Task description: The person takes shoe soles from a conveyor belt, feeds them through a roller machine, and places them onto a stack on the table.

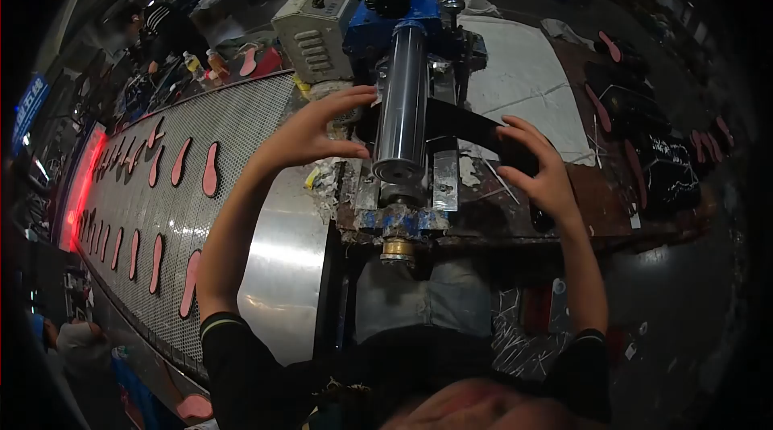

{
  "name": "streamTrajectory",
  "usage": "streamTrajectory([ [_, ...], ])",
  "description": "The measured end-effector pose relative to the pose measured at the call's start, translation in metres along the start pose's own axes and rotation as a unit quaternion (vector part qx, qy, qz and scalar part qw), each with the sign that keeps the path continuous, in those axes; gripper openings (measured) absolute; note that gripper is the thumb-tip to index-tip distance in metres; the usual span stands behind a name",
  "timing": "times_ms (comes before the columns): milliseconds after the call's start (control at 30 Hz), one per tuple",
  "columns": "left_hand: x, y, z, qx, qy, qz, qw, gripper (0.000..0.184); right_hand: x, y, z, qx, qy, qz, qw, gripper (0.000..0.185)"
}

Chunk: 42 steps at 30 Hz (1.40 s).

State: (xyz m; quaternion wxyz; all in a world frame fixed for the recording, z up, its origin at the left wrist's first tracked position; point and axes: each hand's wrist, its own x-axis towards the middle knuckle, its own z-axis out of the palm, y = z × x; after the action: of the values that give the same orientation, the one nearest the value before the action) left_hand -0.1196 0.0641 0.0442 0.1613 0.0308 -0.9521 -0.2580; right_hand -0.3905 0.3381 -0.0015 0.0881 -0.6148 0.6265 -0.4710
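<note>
A shiny metal roller on a blue-bodied machine stands in front of me. Under the roller runs a flat black insole, coming out on both sides; the roller hides its middle. My right hand has its thumb and fingers around the insole's right end. On the other side of the roller, my left hand is beside the insole's left end, thumb and fingers spread apart. Whether the left fingertips touch the insole, I cannot tell.
A mesh conveyor at left carries several pink insoles, beside a glowing red heater opening. A grey control box stands behind the left hand. Black wrapped bundles and a white sheet lie at right.
</note>
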Motion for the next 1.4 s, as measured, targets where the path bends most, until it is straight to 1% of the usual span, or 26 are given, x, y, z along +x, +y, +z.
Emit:
streamTrajectory([
  [100, -0.002, -0.002, 0.001, -0.014, -0.013, -0.012, 1.000, 0.093, -0.040, 0.009, 0.012, 0.031, 0.110, 0.027, 0.993, 0.045],
  [167, -0.009, -0.004, 0.000, 0.027, 0.003, -0.044, 0.999, 0.093, -0.086, 0.030, 0.026, 0.108, 0.101, 0.093, 0.985, 0.033],
  [200, -0.015, -0.012, -0.001, 0.066, 0.016, -0.017, 0.998, 0.091, -0.110, 0.039, 0.038, 0.162, 0.101, 0.163, 0.968, 0.026],
  [267, -0.025, -0.018, -0.006, 0.082, 0.010, -0.031, 0.996, 0.090, -0.160, 0.062, 0.066, 0.222, 0.093, 0.272, 0.932, 0.014],
  [333, -0.035, -0.027, -0.009, 0.099, 0.002, -0.043, 0.994, 0.089, -0.208, 0.084, 0.096, 0.230, 0.057, 0.364, 0.901, 0.018],
  [433, -0.049, -0.044, -0.011, 0.005, -0.030, -0.103, 0.994, 0.095, -0.257, 0.096, 0.135, 0.247, -0.023, 0.468, 0.848, 0.031],
  [467, -0.053, -0.050, -0.011, 0.004, -0.028, -0.107, 0.994, 0.095, -0.273, 0.105, 0.150, 0.261, -0.042, 0.467, 0.844, 0.030],
  [567, -0.086, -0.085, 0.003, -0.124, -0.047, -0.176, 0.975, 0.102, -0.289, 0.113, 0.179, 0.263, -0.093, 0.473, 0.836, 0.031],
  [633, -0.121, -0.099, 0.035, -0.325, -0.031, -0.228, 0.917, 0.099, -0.289, 0.117, 0.183, 0.240, -0.095, 0.478, 0.840, 0.031],
  [667, -0.141, -0.101, 0.060, -0.441, -0.005, -0.231, 0.867, 0.098, -0.283, 0.117, 0.180, 0.242, -0.095, 0.489, 0.832, 0.032],
  [733, -0.187, -0.105, 0.119, -0.635, 0.061, -0.233, 0.734, 0.096, -0.284, 0.122, 0.179, 0.247, -0.112, 0.499, 0.823, 0.032],
  [767, -0.194, -0.078, 0.136, -0.663, 0.118, -0.227, 0.704, 0.087, -0.284, 0.126, 0.180, 0.257, -0.111, 0.511, 0.812, 0.033],
  [800, -0.211, -0.072, 0.159, -0.690, 0.164, -0.228, 0.667, 0.075, -0.284, 0.129, 0.181, 0.252, -0.149, 0.506, 0.811, 0.033],
  [833, -0.223, -0.066, 0.180, -0.724, 0.234, -0.198, 0.619, 0.068, -0.286, 0.132, 0.183, 0.259, -0.126, 0.500, 0.817, 0.034],
  [867, -0.232, -0.049, 0.193, -0.736, 0.314, -0.195, 0.568, 0.061, -0.290, 0.133, 0.184, 0.268, -0.098, 0.495, 0.821, 0.036],
  [933, -0.243, -0.025, 0.196, -0.742, 0.403, -0.166, 0.510, 0.053, -0.295, 0.140, 0.185, 0.261, -0.125, 0.502, 0.815, 0.036],
  [967, -0.263, -0.033, 0.208, -0.772, 0.438, -0.179, 0.425, 0.047, -0.296, 0.146, 0.185, 0.257, -0.120, 0.510, 0.812, 0.037],
  [1000, -0.280, -0.038, 0.209, -0.760, 0.467, -0.182, 0.414, 0.044, -0.302, 0.158, 0.193, 0.252, -0.136, 0.507, 0.813, 0.037],
  [1033, -0.296, -0.042, 0.206, -0.748, 0.494, -0.185, 0.403, 0.041, -0.311, 0.174, 0.205, 0.488, -0.103, 0.360, 0.788, 0.037],
  [1067, -0.309, -0.041, 0.194, -0.721, 0.534, -0.195, 0.396, 0.035, -0.317, 0.183, 0.211, 0.690, -0.061, 0.192, 0.696, 0.038],
  [1100, -0.332, -0.049, 0.186, -0.720, 0.554, -0.148, 0.392, 0.032, -0.310, 0.175, 0.203, 0.690, -0.075, 0.198, 0.692, 0.038],
  [1133, -0.356, -0.055, 0.175, -0.724, 0.556, -0.140, 0.383, 0.031, -0.290, 0.149, 0.187, 0.489, -0.122, 0.364, 0.783, 0.038],
  [1167, -0.378, -0.051, 0.159, -0.707, 0.563, -0.144, 0.403, 0.033, -0.279, 0.135, 0.180, 0.247, -0.159, 0.496, 0.817, 0.038],
  [1233, -0.407, -0.027, 0.148, -0.609, 0.630, -0.258, 0.406, 0.037, -0.281, 0.135, 0.177, 0.238, -0.169, 0.502, 0.814, 0.037],
  [1300, -0.436, 0.003, 0.152, -0.549, 0.625, -0.369, 0.415, 0.040, -0.279, 0.141, 0.179, 0.235, -0.176, 0.503, 0.813, 0.037],
  [1400, -0.463, 0.017, 0.143, -0.414, 0.627, -0.445, 0.486, 0.033, -0.298, 0.149, 0.185, 0.256, -0.130, 0.503, 0.815, 0.036],
])
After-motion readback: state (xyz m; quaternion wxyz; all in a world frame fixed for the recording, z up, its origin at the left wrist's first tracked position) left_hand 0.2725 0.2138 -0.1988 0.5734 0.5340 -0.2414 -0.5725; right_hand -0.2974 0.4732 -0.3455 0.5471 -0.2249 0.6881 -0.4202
